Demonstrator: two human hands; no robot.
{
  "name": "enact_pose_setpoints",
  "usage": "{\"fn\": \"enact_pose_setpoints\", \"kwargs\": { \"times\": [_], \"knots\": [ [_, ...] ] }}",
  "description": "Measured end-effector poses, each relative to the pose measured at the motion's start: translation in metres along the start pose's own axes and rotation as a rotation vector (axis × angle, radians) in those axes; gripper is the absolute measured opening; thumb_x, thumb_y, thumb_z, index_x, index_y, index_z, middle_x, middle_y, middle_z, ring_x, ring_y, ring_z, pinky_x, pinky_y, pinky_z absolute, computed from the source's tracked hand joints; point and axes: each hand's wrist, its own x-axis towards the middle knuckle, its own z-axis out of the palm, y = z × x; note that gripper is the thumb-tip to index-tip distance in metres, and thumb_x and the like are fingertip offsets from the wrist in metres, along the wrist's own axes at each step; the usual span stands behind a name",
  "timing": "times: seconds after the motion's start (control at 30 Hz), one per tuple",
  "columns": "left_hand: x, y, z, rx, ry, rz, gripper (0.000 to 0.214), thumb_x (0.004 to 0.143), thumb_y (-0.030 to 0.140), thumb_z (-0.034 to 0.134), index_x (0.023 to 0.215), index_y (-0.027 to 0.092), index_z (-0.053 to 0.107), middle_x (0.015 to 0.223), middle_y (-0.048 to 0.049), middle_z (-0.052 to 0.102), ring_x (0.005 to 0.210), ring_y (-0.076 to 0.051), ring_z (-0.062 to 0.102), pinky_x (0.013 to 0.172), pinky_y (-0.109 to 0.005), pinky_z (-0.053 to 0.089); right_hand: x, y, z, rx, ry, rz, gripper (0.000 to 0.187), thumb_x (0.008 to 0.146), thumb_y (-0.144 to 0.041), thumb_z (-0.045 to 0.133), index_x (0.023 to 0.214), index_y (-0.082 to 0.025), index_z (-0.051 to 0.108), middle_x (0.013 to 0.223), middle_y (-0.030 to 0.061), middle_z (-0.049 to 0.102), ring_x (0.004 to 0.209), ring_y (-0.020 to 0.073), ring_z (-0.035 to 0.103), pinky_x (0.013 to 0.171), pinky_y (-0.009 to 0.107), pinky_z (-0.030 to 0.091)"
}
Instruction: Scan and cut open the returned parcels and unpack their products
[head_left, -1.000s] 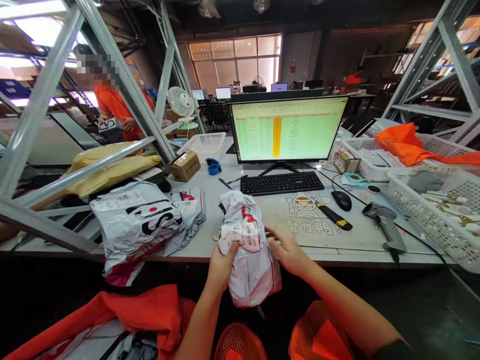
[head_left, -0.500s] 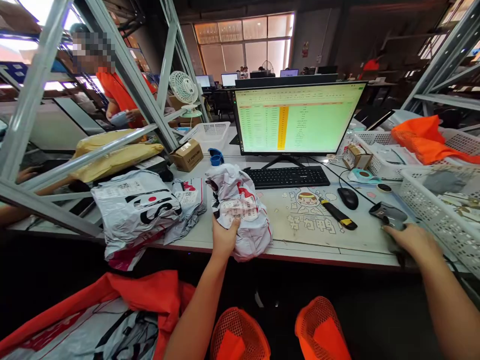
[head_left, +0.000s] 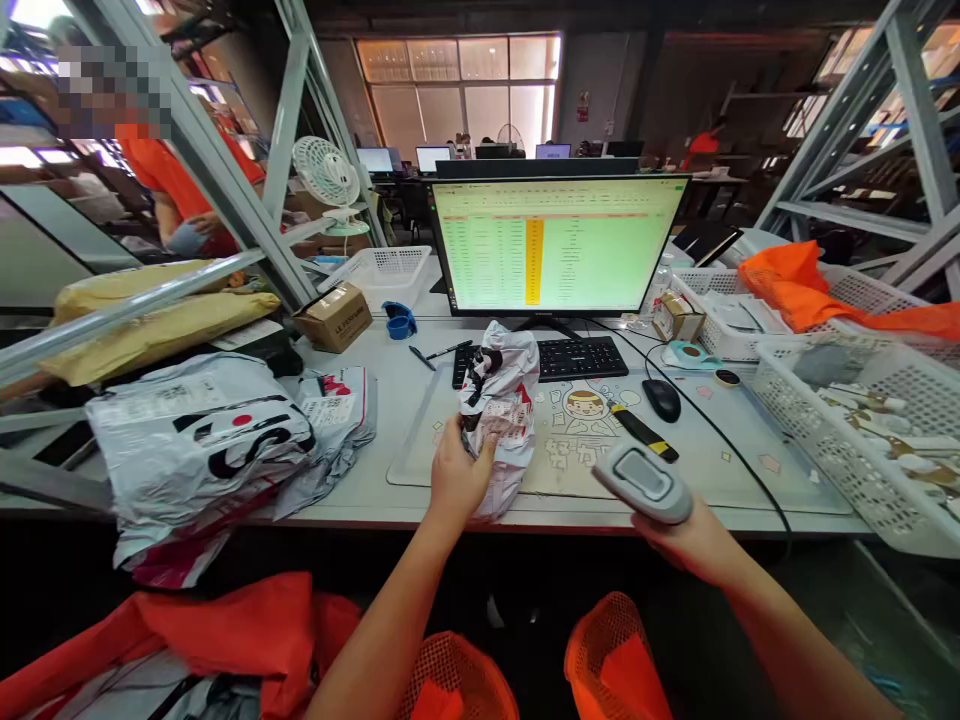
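Observation:
My left hand (head_left: 459, 472) is closed on a crumpled white plastic mailer bag (head_left: 511, 385) with a printed label, tilted up at the table's front edge before the keyboard. In my right hand (head_left: 694, 545) is a grey barcode scanner (head_left: 645, 482), raised over the desk mat with its head pointing left toward the bag. My fingers wrap its handle, which is mostly hidden. Beyond the scanner lie a black and yellow utility knife (head_left: 643, 432) and a black mouse (head_left: 661, 400). The keyboard (head_left: 581, 360) is partly covered by the bag.
A monitor (head_left: 566, 245) stands at the back. Left are more mailer bags (head_left: 202, 440), a cardboard box (head_left: 334, 317) and a metal frame (head_left: 281, 120). White baskets (head_left: 832, 400) line the right. Orange mesh bins (head_left: 457, 670) and a red sack (head_left: 225, 630) sit below. A co-worker (head_left: 180, 190) stands behind the frame.
My right hand has lifted the scanner off the right side of the table and brought it left toward the bag. My left hand has turned the bag more upright. The view has shifted right.

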Motion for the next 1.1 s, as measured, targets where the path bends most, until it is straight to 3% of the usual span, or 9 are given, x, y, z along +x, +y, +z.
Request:
{"fn": "enact_pose_setpoints", "kwargs": {
  "times": [0.1, 0.17, 0.3, 0.47, 0.53, 0.7, 0.8, 0.9, 1.1],
  "knots": [
    [0.002, 0.006, 0.002, 0.023, -0.02, -0.015, 0.052, 0.088, 0.041, 0.064, 0.133, 0.016, 0.055, 0.128, -0.0184, 0.068, 0.12, -0.036, 0.066, 0.102, -0.052, 0.054, 0.007, -0.024, 0.019, -0.078, -0.145, -0.069, 0.051, 0.07, -0.033, 0.083, 0.118, -0.016, 0.074, 0.101, 0.0094, 0.077, 0.088, 0.0254, 0.069, 0.081, 0.036, 0.059],
    [0.004, 0.002, -0.001, 0.022, -0.015, -0.043, 0.053, 0.088, 0.041, 0.064, 0.134, 0.015, 0.055, 0.129, -0.0189, 0.068, 0.122, -0.036, 0.066, 0.104, -0.052, 0.053, 0.007, -0.031, 0.019, -0.059, -0.175, -0.068, 0.052, 0.073, -0.034, 0.081, 0.121, -0.016, 0.073, 0.107, 0.0108, 0.076, 0.091, 0.0266, 0.07, 0.081, 0.036, 0.059],
    [0.011, -0.035, -0.012, -0.084, 0.051, -0.122, 0.058, 0.086, 0.044, 0.068, 0.136, 0.017, 0.056, 0.132, -0.0179, 0.068, 0.127, -0.034, 0.064, 0.112, -0.051, 0.05, 0.004, -0.016, -0.008, 0.008, -0.173, 0.188, 0.054, 0.078, -0.042, 0.077, 0.126, -0.016, 0.07, 0.065, 0.0008, 0.067, 0.051, 0.0168, 0.057, 0.048, 0.028, 0.047],
    [0.017, -0.109, -0.023, -0.403, 0.135, -0.344, 0.056, 0.082, 0.035, 0.067, 0.132, 0.013, 0.058, 0.142, -0.0212, 0.063, 0.138, -0.034, 0.058, 0.121, -0.052, 0.04, 0.008, 0.021, -0.069, -0.038, 0.106, 0.289, 0.036, 0.076, -0.051, 0.079, 0.071, -0.019, 0.065, 0.051, 0.0014, 0.058, 0.047, 0.0148, 0.053, 0.049, 0.028, 0.044],
    [0.017, -0.121, -0.021, -0.483, 0.181, -0.401, 0.059, 0.081, 0.033, 0.066, 0.136, 0.014, 0.055, 0.147, -0.0208, 0.06, 0.139, -0.034, 0.057, 0.122, -0.052, 0.04, 0.003, 0.021, -0.077, -0.046, 0.121, 0.301, 0.039, 0.079, -0.054, 0.077, 0.066, -0.019, 0.063, 0.05, 0.0019, 0.057, 0.047, 0.0151, 0.053, 0.049, 0.028, 0.045],
    [0.015, -0.09, -0.006, -0.39, 0.199, -0.275, 0.063, 0.076, 0.039, 0.074, 0.132, 0.013, 0.057, 0.133, -0.0195, 0.068, 0.126, -0.033, 0.066, 0.116, -0.052, 0.047, 0.0, -0.032, -0.032, -0.069, -0.007, 0.16, 0.046, 0.08, -0.045, 0.081, 0.118, -0.02, 0.075, 0.075, 0.0057, 0.073, 0.064, 0.022, 0.068, 0.054, 0.03, 0.054],
    [0.023, -0.066, 0.003, -0.305, 0.094, -0.17, 0.063, 0.074, 0.037, 0.074, 0.131, 0.013, 0.059, 0.127, -0.0169, 0.069, 0.12, -0.031, 0.068, 0.113, -0.05, 0.049, 0.018, -0.07, 0.0, -0.175, -0.183, -0.022, 0.042, 0.079, -0.034, 0.079, 0.119, -0.02, 0.075, 0.106, 0.0083, 0.078, 0.093, 0.0273, 0.073, 0.078, 0.034, 0.062],
    [0.029, -0.055, 0.007, -0.248, 0.026, -0.145, 0.062, 0.075, 0.036, 0.073, 0.131, 0.015, 0.06, 0.124, -0.0154, 0.07, 0.116, -0.031, 0.069, 0.109, -0.048, 0.052, 0.036, -0.09, 0.016, -0.285, -0.305, -0.078, 0.039, 0.08, -0.025, 0.074, 0.119, -0.021, 0.074, 0.116, 0.0059, 0.077, 0.104, 0.0272, 0.072, 0.089, 0.035, 0.061],
    [0.026, -0.059, 0.001, -0.235, 0.029, -0.167, 0.056, 0.079, 0.037, 0.071, 0.13, 0.016, 0.06, 0.126, -0.0156, 0.069, 0.123, -0.032, 0.065, 0.113, -0.049, 0.048, 0.032, -0.087, 0.009, -0.313, -0.265, -0.093, 0.036, 0.081, -0.026, 0.073, 0.117, -0.022, 0.072, 0.113, 0.0052, 0.077, 0.099, 0.0257, 0.073, 0.086, 0.034, 0.061]
  ]
}}
